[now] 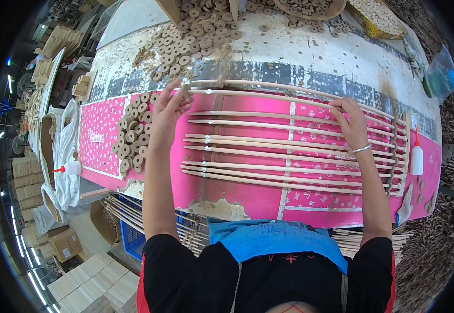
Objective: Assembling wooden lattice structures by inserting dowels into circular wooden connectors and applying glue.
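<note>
Several slim pale wooden dowels (248, 154) lie side by side across a pink patterned table cover, their right ends among small wooden rings (392, 161) by an upright strip. My right hand (349, 122), wearing a bangle at the wrist, pinches one of the far dowels (269, 96) between thumb and fingers. At that dowel's left end, my left hand (170, 107) has its fingers bent around a small brown wooden ring (186, 87), partly covered by the fingertips. Just left of this hand, a pile of similar wooden rings (133, 130) rests on the pink cover.
More rings (185, 44) spill from a wooden box at the far side, beside a round basket (315, 8). White bottles with red nozzles stand at right (417, 159) and lie at left (71, 168). A glove (405, 206) lies near the right edge. Dowel bundles (133, 214) sit below the table.
</note>
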`<state>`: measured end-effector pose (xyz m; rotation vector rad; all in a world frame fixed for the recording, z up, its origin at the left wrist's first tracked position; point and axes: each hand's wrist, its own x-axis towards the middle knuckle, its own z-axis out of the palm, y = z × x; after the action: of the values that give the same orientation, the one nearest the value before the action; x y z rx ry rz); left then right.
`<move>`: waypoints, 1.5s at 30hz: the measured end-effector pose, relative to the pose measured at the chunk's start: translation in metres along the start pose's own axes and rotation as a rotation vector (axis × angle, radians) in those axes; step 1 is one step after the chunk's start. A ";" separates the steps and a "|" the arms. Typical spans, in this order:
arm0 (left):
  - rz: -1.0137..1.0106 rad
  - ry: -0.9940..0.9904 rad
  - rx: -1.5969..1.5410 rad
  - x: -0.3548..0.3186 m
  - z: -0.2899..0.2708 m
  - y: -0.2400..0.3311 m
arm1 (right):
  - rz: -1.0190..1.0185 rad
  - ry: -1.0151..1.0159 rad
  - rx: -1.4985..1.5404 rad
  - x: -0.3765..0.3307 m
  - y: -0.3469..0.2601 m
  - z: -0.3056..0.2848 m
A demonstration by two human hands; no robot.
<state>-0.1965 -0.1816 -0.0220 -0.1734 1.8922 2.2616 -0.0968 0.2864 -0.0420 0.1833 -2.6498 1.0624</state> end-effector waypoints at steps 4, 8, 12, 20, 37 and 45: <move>0.137 0.106 0.108 -0.006 0.030 -0.004 | -0.044 0.024 0.010 0.000 0.000 0.001; 0.180 0.108 0.135 -0.007 0.050 -0.009 | -0.012 0.011 0.085 0.000 -0.002 0.001; 0.177 0.115 0.144 -0.006 0.054 -0.016 | -0.010 0.008 0.078 0.003 -0.003 0.001; 0.207 0.119 0.303 -0.006 0.051 -0.020 | -0.100 0.067 -0.088 0.002 0.007 0.001; 0.254 0.064 0.603 -0.004 0.045 -0.015 | -0.045 -0.053 -0.006 0.004 0.020 0.004; 0.821 -0.020 1.352 -0.007 0.035 0.009 | 0.095 -0.076 0.127 0.003 0.014 0.003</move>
<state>-0.1909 -0.1488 -0.0056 0.9160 3.3057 0.6513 -0.1028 0.2947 -0.0524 0.1270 -2.6832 1.2793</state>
